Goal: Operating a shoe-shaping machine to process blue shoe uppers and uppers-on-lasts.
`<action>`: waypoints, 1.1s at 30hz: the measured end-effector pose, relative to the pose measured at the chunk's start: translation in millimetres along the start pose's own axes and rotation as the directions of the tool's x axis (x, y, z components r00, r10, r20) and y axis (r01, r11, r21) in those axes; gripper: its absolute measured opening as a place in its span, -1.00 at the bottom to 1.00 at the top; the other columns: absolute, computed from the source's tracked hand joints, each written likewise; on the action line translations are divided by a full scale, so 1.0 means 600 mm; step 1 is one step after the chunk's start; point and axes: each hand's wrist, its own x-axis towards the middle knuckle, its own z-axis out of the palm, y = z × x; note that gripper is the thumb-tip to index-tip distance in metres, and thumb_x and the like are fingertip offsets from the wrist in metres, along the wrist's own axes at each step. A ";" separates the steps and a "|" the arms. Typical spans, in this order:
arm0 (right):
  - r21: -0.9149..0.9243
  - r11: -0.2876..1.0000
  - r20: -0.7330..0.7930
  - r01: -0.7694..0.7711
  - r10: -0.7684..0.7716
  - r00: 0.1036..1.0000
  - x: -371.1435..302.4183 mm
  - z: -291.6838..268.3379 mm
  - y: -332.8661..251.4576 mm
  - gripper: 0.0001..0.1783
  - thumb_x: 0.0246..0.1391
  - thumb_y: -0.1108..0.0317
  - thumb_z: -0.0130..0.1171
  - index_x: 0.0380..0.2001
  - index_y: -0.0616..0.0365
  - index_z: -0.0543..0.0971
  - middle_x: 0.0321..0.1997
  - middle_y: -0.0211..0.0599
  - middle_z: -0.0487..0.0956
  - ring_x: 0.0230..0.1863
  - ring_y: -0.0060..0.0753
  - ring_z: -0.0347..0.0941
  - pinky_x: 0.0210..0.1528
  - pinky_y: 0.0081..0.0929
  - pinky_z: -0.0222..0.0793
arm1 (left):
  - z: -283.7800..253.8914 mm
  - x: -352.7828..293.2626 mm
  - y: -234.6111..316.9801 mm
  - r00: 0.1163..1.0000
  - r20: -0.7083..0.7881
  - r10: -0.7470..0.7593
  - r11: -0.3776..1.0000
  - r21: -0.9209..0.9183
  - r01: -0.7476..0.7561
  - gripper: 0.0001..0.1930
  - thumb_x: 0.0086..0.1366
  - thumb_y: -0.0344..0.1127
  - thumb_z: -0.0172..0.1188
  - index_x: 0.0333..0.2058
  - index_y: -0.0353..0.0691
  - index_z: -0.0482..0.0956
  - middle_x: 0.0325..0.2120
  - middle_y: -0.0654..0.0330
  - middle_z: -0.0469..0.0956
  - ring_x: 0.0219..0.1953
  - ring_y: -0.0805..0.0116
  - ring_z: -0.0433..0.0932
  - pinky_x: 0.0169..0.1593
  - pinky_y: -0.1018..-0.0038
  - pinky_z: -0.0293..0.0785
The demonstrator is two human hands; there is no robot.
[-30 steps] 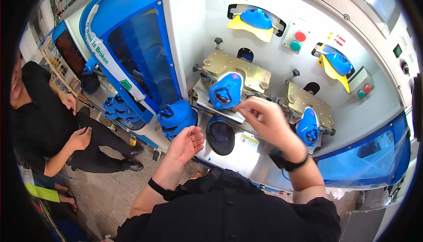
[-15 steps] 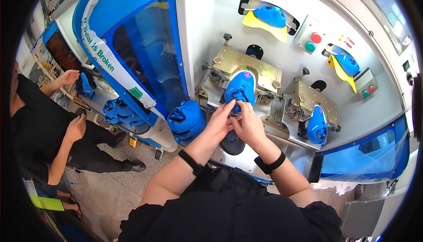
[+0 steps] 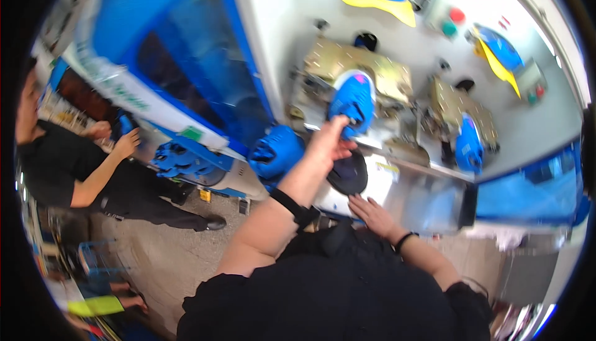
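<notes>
By the counter's (image 3: 375, 186) near edge, our right hand (image 3: 375, 218) is open. Our left hand (image 3: 329, 146) is nearer, touching the blue shoe (image 3: 354, 97) beyond, toe pointing away; we can't tell if it grips.

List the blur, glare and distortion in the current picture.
Head view: blur softens the blue shoe with a pink mark near the left hand and smears the lettering on the long white strip; head view: glare whitens the flat silvery metal ledge; head view: fisheye bends the machine's pale upper-right frame.
</notes>
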 end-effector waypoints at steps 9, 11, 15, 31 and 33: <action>-0.042 0.994 -0.127 -0.104 0.098 0.987 -0.002 0.016 0.002 -0.40 0.16 0.26 -0.06 0.29 0.05 0.28 0.41 -0.32 0.25 0.42 -0.29 0.15 0.35 -0.15 0.12 | 0.010 -0.007 0.013 0.999 0.003 0.051 0.998 0.027 -0.051 -0.43 0.17 0.16 0.19 -0.04 -0.17 0.45 -0.22 0.19 0.57 -0.29 0.23 0.64 -0.30 0.36 0.52; -0.035 0.992 -0.161 -0.119 0.112 0.981 -0.001 0.019 -0.003 -0.40 0.15 0.23 -0.04 0.28 0.06 0.29 0.40 -0.31 0.27 0.40 -0.29 0.18 0.34 -0.14 0.12 | 0.010 -0.011 0.012 0.998 -0.004 0.055 0.998 0.044 -0.055 -0.41 0.17 0.20 0.17 -0.02 -0.17 0.42 -0.20 0.19 0.57 -0.25 0.20 0.62 -0.24 0.31 0.51; -0.018 0.992 -0.171 -0.123 0.118 0.978 0.001 0.029 -0.013 -0.41 0.12 0.19 0.00 0.24 0.07 0.33 0.35 -0.29 0.32 0.33 -0.30 0.25 0.30 -0.13 0.17 | 0.023 -0.031 0.007 0.985 -0.098 0.144 0.987 0.081 -0.136 -0.41 0.24 0.16 0.16 0.06 -0.15 0.36 -0.18 0.15 0.55 -0.21 0.20 0.62 -0.21 0.31 0.51; -0.095 0.995 -0.262 -0.029 0.003 0.965 0.016 0.047 -0.002 -0.50 0.15 0.24 0.01 0.18 0.02 0.39 0.32 -0.33 0.35 0.29 -0.32 0.28 0.24 -0.20 0.23 | 0.043 -0.035 -0.013 0.452 0.154 0.878 0.100 0.867 -0.489 -0.54 -0.03 -0.20 0.50 -0.18 -0.14 0.49 0.11 -0.15 0.33 0.19 -0.15 0.32 0.19 0.15 0.32; -0.103 0.994 -0.263 -0.026 -0.002 0.965 0.015 0.048 0.000 -0.51 0.16 0.24 0.01 0.17 0.02 0.39 0.31 -0.33 0.36 0.28 -0.32 0.28 0.23 -0.20 0.23 | 0.048 -0.035 -0.013 0.424 0.165 0.890 0.033 0.907 -0.421 -0.57 -0.06 -0.19 0.52 -0.28 -0.18 0.50 0.09 -0.11 0.35 0.16 -0.12 0.36 0.15 0.18 0.35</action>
